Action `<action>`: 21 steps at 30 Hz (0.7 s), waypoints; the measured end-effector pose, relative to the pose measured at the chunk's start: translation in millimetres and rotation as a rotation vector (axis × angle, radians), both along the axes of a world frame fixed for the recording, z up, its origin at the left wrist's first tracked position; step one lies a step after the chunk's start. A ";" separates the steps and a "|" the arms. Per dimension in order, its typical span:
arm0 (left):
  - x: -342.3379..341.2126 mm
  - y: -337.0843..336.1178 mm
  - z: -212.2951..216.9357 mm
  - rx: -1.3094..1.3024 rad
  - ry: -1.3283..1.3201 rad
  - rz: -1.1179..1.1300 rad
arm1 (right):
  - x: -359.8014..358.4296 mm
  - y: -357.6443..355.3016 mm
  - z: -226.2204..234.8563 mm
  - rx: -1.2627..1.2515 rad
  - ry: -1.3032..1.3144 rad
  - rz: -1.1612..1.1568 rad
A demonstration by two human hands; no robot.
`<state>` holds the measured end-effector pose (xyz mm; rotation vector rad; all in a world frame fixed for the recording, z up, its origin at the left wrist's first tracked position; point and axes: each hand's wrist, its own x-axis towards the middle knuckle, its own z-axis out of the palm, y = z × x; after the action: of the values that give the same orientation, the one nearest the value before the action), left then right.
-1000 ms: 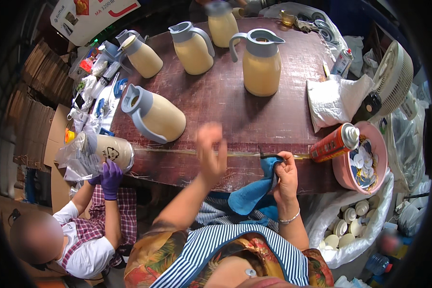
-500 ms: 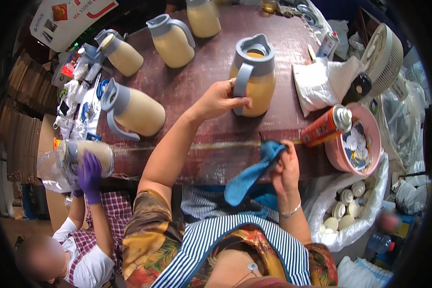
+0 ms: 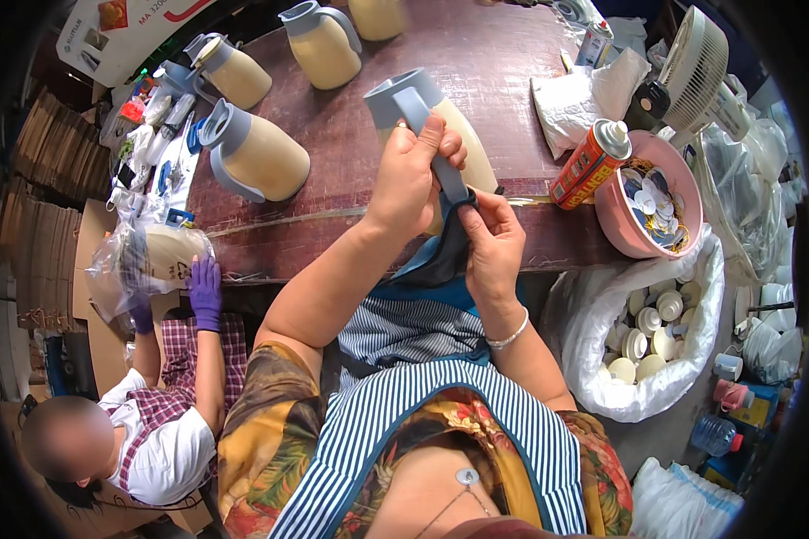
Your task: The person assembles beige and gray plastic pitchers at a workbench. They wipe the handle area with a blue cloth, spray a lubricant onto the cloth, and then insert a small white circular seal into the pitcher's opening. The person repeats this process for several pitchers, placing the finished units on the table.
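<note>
Nearest the body, the right hand [image 3: 493,241] pinches a dark blue cloth [image 3: 440,260] against the lower end of the jug's grey handle [image 3: 436,144], fingers closed on the fabric, apparently so it can rub there. Just above, the left hand [image 3: 411,171] is wrapped tight round that handle, tilting the cream jug [image 3: 440,135] over the table edge [image 3: 333,225] so the handle faces the cloth. To the right, a red spray can [image 3: 591,163] leans on a pink bowl of small discs [image 3: 652,202], kept within reach. Left, a co-worker's purple-gloved hand [image 3: 205,286] grips a bagged jug [image 3: 157,256]; the bag's purpose is unclear. Farther back, more cream jugs [image 3: 252,153] lie and stand on the brown table.
</note>
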<state>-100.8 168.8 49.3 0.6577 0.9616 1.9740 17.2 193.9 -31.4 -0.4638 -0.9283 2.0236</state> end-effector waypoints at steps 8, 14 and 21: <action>9.9 -0.8 -3.8 0.019 0.035 0.098 | 4.3 -0.8 -0.9 -0.021 -0.001 -0.017; 15.5 0.6 -9.5 0.015 0.098 0.131 | -1.6 7.4 -20.0 -0.002 -0.002 -0.023; 2.3 -5.4 -5.3 0.043 0.044 0.146 | 4.8 4.6 -26.3 -0.266 0.140 0.140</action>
<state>-98.5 163.3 44.0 0.6740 1.0221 2.1210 22.0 198.5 -57.7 -0.4021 -0.6240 2.2888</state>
